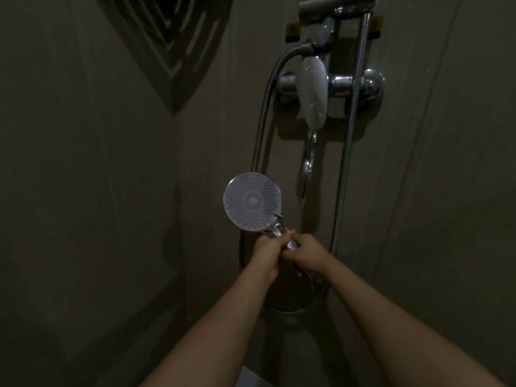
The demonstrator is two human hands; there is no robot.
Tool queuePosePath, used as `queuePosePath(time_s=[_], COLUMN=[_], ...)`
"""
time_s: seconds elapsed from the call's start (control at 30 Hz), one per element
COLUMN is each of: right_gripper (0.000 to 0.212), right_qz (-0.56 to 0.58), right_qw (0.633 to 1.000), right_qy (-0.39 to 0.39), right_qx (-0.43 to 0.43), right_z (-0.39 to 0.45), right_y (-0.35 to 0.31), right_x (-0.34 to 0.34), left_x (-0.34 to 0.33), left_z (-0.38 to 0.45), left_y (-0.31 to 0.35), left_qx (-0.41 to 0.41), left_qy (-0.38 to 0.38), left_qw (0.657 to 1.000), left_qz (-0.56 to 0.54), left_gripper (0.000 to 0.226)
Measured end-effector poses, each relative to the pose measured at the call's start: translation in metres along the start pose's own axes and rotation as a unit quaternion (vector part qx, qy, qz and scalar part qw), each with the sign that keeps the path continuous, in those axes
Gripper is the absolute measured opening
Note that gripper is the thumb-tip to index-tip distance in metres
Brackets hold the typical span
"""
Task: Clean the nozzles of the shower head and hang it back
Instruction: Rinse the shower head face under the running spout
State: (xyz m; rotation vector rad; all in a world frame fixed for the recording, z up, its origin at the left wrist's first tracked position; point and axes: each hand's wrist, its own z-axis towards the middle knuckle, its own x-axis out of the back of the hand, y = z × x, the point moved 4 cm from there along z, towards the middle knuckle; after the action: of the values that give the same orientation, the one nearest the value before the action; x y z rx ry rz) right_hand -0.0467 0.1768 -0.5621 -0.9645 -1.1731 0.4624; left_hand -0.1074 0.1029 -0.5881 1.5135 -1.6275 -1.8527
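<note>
The round shower head (252,201) faces me in the middle of the head view, its pale nozzle plate dotted with rings of small holes. Both hands grip its chrome handle just below the head. My left hand (268,246) wraps the upper part of the handle. My right hand (306,254) closes around the lower end, touching the left hand. The handle's lower end is hidden inside my hands. A metal hose (264,107) curves up from behind the shower head to the fitting on the wall.
On the wall ahead sits the chrome mixer tap (329,85) with a long lever and a spout (307,166) pointing down. A second hose (350,129) hangs on the right. A bracket (324,29) is mounted above. Dim walls close in on both sides.
</note>
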Motion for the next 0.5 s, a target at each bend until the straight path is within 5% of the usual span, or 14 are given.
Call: queuePosePath(time_s=[0.13,0.27,0.37,0.5], right_gripper=[0.021,0.021,0.04,0.039], right_qz=[-0.07,-0.163,-0.171,-0.324], right_qw=[0.994,0.985,0.985,0.945], right_qy=[-0.059,0.016,0.003,0.044], right_qx=[-0.057,-0.061,-0.028,0.002], right_z=[-0.006,-0.016,-0.011,-0.015], right_y=[0.017,0.029,0.008,-0.009], right_x=[0.007,0.021,0.014,0.014], left_x=[-0.003,0.002,0.001,-0.013], left_z=[0.002,0.009,0.009,0.004], left_y=[0.009,0.014,-0.003,-0.01], left_qx=[-0.029,-0.034,0.007,0.027], left_qy=[0.015,0.008,-0.001,0.009], left_qw=[0.993,0.984,0.985,0.986], left_qz=[-0.116,-0.174,-0.174,-0.165], left_gripper=[0.011,0.011,0.019,0.014])
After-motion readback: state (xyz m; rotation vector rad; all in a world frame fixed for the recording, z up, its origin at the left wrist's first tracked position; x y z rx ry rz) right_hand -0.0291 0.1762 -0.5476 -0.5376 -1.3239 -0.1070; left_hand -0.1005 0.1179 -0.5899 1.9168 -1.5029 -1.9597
